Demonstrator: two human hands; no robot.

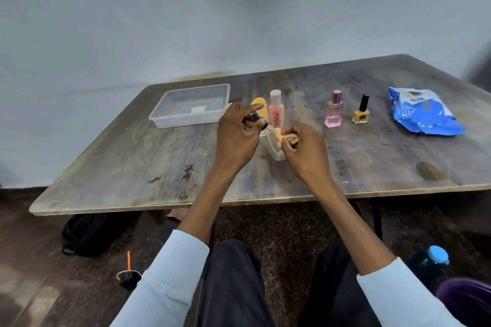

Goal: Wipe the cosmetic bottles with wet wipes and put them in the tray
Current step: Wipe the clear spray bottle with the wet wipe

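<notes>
My left hand (236, 135) pinches the dark cap end of a clear bottle (273, 147), held tilted above the table. My right hand (305, 148) grips a crumpled orange wipe (285, 138) pressed against the bottle's side. Behind my hands stand a pink bottle with a white cap (276, 110) and a yellow oval item (257, 107). Farther right stand a pink perfume bottle (334, 110) and a yellow nail polish bottle with a black cap (362, 110). The clear plastic tray (186, 117) lies at the back left with no bottles in it.
A blue wet-wipe pack (422, 111) lies at the table's right. The worn wooden table (132, 167) meets a grey wall behind. On the floor are a black bag (87, 233), a small black object with an orange stick (128, 273) and a blue-capped bottle (435, 260).
</notes>
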